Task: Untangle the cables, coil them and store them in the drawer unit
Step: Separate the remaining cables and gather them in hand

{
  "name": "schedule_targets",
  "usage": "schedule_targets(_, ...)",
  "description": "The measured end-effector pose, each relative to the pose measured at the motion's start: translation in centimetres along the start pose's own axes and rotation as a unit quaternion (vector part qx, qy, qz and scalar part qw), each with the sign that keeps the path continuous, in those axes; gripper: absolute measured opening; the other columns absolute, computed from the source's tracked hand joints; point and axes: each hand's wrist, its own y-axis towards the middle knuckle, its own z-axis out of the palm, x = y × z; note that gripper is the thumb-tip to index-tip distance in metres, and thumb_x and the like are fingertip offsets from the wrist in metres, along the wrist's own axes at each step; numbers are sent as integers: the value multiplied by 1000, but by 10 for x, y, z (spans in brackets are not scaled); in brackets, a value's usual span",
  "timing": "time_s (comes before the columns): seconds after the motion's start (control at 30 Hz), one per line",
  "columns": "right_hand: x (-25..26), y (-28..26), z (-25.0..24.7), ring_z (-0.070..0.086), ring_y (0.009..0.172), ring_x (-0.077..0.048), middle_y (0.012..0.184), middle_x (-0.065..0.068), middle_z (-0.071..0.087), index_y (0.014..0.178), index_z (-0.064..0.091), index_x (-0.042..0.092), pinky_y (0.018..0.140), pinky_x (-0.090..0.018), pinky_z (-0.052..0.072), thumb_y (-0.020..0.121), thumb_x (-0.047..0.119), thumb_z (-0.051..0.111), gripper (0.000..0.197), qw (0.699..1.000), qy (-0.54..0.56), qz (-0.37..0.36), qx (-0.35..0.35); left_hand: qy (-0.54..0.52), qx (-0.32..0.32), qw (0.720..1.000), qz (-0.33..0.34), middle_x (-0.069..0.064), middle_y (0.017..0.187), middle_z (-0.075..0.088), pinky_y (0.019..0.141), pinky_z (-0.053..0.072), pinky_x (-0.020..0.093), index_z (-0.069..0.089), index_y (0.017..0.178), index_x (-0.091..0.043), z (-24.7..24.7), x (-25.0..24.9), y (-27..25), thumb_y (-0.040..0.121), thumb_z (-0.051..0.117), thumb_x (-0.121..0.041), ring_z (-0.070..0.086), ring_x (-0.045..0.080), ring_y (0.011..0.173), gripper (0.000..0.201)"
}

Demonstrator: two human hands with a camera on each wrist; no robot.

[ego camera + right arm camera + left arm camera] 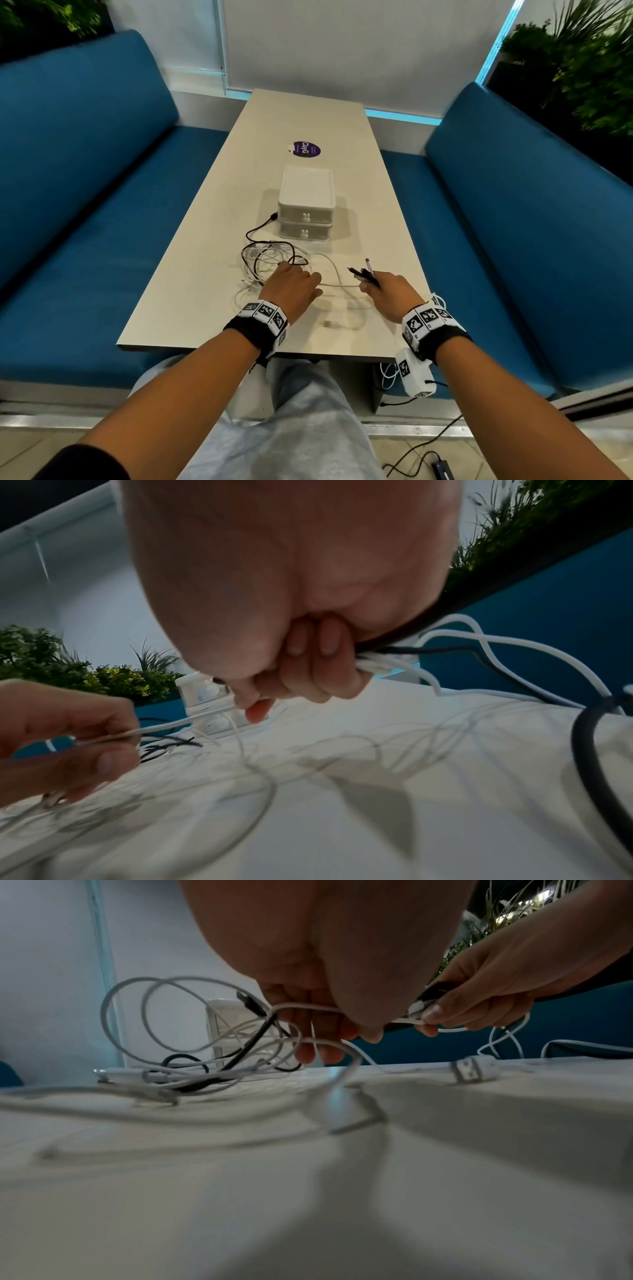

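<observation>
Low in the frame, our right hand (387,291) grips a bundle of cable ends (364,272); our left hand (291,287) pinches a white cable (337,284). The tangle (270,260) lies mid-frame before the drawer unit (306,202).

The bench (219,192) runs away from you, with a sofa seat (102,222) along its left side and another sofa seat (479,212) along its right. The drawer unit (306,202) stands on the bench near the middle, and a round sticker (306,149) lies behind it. The tangle of cables (270,260) lies on the bench just in front of the unit, toward its left corner. Your left hand (291,291) sits at the tangle's near edge. Your right hand (387,291) is to the right of it, apart from the tangle, with a cable strand (339,284) stretched between the two hands. A loose plug (328,323) lies on the bench nearer you, between your wrists.
</observation>
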Motion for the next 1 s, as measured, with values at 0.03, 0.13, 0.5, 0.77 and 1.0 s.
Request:
schedule_targets(0.03, -3, 0, -2, 60, 77, -26, 93, -10, 65, 108, 61, 15, 63, -33, 45, 99, 41, 47, 31, 1000, -6, 5, -4, 5, 3, 1000, -5, 4, 94, 70, 91, 32, 39, 59, 103, -17, 0, 1, -1, 102, 40, -38, 61, 29, 96, 29)
schedule_targets(0.13, -20, 0, -10, 61, 79, -28, 95, -11, 64, 111, 60, 14, 68, -36, 50, 100, 39, 45, 32, 998, -21, 47, -22, 19, 17, 999, -45, 1, 86, 71, 92, 23, 41, 59, 97, -21, -4, 10, -4, 103, 34, -42, 63, 27, 85, 33)
schedule_targets(0.5, -12, -4, 7, 58, 90, -38, 99, -20, 64, 105, 57, 7, 77, -41, 50, 103, 33, 36, 34, 981, 74, 90, -154, 5, 83, 996, -35, 4, 80, 70, 106, 18, 45, 59, 105, -22, -11, -10, -2, 105, 24, -41, 62, 26, 75, 40)
schedule_targets(0.77, 25, -12, 29, 64, 82, -32, 89, -11, 70, 112, 65, 20, 74, -40, 52, 101, 40, 41, 34, 984, 146, -21, -96, 30, 68, 997, -16, 10, 80, 71, 105, 22, 44, 63, 100, -16, -20, -26, -1, 105, 28, -38, 64, 29, 75, 42)
schedule_targets(1.0, 34, -17, 37, 55, 74, -22, 79, 0, 61, 91, 59, 22, 69, -31, 40, 101, 29, 44, 20, 989, 123, -79, -10, 41, 80, 995, 35, 8, 90, 69, 94, 33, 38, 57, 114, -14, -17, -28, 4, 101, 34, -20, 65, 31, 88, 27)
